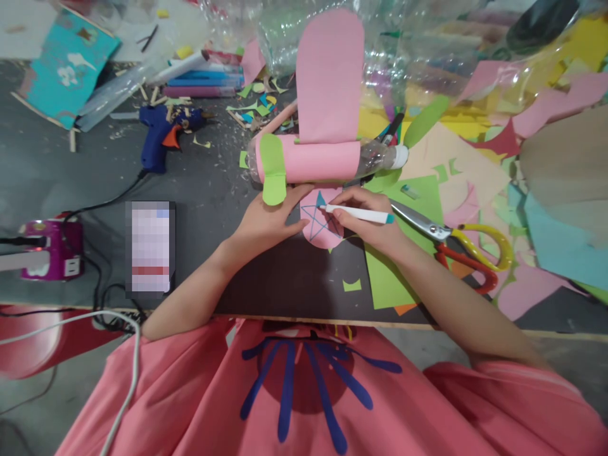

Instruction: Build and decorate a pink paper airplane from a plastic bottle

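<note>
My right hand [368, 218] pinches a white marker with a teal cap [361, 215], its tip on a pink paper wing [317, 223] where a blue star is drawn. My left hand [266, 221] lies flat with fingers stretched, pressing the wing's left edge on the dark table [209, 183]. The wing belongs to a plastic bottle plane [327, 158] wrapped in pink paper, with a second pink wing [330, 76] pointing away, a green paper strip [273, 168] at its left end and a white cap at its right.
Scissors with yellow and red handles [456, 244] lie right of my hand on green paper [403, 253]. A blue glue gun [161, 130] and markers [204, 79] lie far left. A phone [150, 248] lies near left. Coloured paper scraps [522, 158] cover the right side.
</note>
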Available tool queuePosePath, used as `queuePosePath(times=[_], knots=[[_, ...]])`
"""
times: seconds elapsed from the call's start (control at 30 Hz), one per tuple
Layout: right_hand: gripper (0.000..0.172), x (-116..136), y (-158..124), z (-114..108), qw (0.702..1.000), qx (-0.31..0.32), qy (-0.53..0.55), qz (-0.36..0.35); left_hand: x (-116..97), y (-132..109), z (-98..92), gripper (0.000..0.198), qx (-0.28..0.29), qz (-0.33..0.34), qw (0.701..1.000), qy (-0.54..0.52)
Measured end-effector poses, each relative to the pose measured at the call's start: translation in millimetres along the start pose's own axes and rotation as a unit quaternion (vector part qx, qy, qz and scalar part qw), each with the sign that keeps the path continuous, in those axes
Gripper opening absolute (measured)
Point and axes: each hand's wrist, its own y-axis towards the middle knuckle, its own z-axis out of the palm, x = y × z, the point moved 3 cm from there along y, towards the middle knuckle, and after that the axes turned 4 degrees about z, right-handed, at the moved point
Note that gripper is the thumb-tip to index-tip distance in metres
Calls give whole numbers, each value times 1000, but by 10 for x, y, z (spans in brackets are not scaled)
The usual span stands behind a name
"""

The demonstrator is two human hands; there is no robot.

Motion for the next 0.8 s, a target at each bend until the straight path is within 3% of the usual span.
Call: queuePosePath(times=[0.37, 0.8], knots=[[7, 59, 2, 9, 1000, -13, -21, 16, -1, 5, 11, 55, -6, 3, 1000, -5], [10, 12, -9, 1, 996, 25, -87, -3, 21, 2, 24, 55, -6, 7, 1000, 4]])
